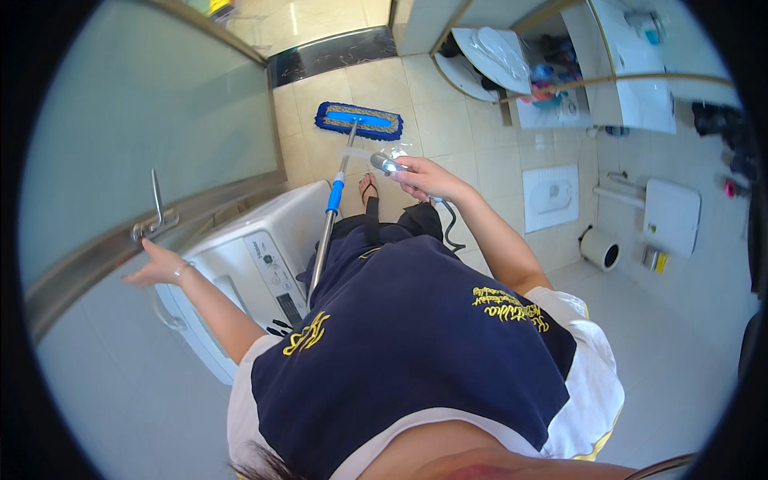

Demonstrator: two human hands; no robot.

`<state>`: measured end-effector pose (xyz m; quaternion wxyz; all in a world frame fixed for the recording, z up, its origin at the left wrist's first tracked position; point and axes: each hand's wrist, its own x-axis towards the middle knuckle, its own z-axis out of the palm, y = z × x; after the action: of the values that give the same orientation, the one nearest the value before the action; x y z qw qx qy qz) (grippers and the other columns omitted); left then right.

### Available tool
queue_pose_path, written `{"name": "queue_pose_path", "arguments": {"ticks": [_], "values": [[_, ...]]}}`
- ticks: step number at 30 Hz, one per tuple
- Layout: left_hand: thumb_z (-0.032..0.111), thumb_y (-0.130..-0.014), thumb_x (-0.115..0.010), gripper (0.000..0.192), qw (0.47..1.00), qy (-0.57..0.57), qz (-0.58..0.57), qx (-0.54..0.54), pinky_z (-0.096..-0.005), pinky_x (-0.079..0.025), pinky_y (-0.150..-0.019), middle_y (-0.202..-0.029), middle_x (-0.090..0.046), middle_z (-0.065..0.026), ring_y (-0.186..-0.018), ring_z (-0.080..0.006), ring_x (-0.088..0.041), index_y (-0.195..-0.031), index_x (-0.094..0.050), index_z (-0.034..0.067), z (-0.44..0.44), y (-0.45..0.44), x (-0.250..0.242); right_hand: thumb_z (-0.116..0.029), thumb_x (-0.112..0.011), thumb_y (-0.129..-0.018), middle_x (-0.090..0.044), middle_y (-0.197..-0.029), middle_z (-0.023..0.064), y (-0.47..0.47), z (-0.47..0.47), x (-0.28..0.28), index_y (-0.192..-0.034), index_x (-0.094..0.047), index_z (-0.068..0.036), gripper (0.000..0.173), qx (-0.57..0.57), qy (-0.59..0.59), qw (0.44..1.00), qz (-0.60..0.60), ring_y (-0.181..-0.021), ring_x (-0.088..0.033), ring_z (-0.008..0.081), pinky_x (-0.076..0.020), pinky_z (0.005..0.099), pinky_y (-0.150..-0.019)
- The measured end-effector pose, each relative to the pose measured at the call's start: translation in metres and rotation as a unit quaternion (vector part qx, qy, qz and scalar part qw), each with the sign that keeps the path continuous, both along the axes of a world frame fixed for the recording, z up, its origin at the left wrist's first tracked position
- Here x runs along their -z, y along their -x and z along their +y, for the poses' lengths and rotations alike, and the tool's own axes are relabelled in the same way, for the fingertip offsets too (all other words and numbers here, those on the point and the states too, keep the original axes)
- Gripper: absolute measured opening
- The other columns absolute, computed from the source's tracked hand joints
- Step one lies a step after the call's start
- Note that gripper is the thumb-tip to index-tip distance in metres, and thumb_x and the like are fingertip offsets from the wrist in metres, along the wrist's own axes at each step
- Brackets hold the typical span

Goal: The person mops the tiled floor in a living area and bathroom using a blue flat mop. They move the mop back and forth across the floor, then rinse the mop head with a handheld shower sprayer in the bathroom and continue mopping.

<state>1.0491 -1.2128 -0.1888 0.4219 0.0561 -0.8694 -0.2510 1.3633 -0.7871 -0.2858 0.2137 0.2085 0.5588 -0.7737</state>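
My right hand [433,182] grips a silver handheld sprayer [387,163], and its dark hose [451,225] trails down beside my leg. A faint stream of water leaves the sprayer towards the pole of a flat mop. The mop head [359,121], blue-fringed with its backing side up, lies near the tiles. Its metal pole [324,237] with a blue grip slants back against my waist, held by neither hand. My left hand [157,264] is spread at the lever handle [157,219] of a frosted glass door [150,102]; whether a finger touches the handle I cannot tell.
A white washing machine [252,264] stands at my left, beside the door. Wet patches shine on the tiled floor [441,129]. On the right are a squat toilet [551,198], a cistern [672,217] and a white paper holder [600,249]. A dark stone threshold [333,55] crosses the doorway.
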Motion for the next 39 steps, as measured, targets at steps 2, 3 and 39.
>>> {"name": "queue_pose_path", "arguments": {"ticks": [2, 3, 39], "values": [[0.023, -0.079, -0.074, 0.080, 0.978, 0.118, 0.096, 0.145, -0.0435, -0.029, -0.111, -0.140, -0.038, -0.0248, -0.129, -0.0392, -0.037, -0.140, -0.031, -0.005, 0.050, -0.021, 0.004, -0.033, -0.058, -0.095, -0.046, -0.058, -0.0028, -0.001, -0.002, 0.004, -0.090, -0.057, -0.010, 0.023, 0.021, -0.055, 0.998, 0.009, -0.043, -0.042, 0.0043, -0.0318, 0.0214, -0.038], [0.020, -0.081, -0.071, 0.074, 0.963, 0.155, 0.051, 0.213, -0.0446, -0.030, -0.111, -0.140, -0.041, -0.0230, -0.130, -0.0373, -0.039, -0.141, -0.034, -0.003, 0.085, -0.032, 0.021, -0.034, -0.059, -0.094, -0.046, -0.058, -0.0026, -0.003, -0.003, 0.007, -0.090, -0.057, -0.010, 0.024, 0.034, -0.085, 0.995, -0.033, -0.043, -0.042, 0.0048, -0.0320, 0.0216, -0.038], [0.009, -0.081, -0.069, 0.017, 0.505, -0.119, -0.830, 0.204, -0.0264, -0.045, -0.040, -0.057, -0.055, -0.0030, -0.044, -0.0123, -0.051, -0.070, -0.056, 0.005, 0.210, 0.029, 0.309, -0.025, -0.055, -0.098, -0.047, -0.060, -0.0025, -0.172, 0.012, 0.033, -0.095, -0.052, -0.009, 0.017, 0.258, 0.047, 0.951, -0.161, -0.041, -0.039, 0.0051, -0.0319, 0.0213, -0.039]]}}
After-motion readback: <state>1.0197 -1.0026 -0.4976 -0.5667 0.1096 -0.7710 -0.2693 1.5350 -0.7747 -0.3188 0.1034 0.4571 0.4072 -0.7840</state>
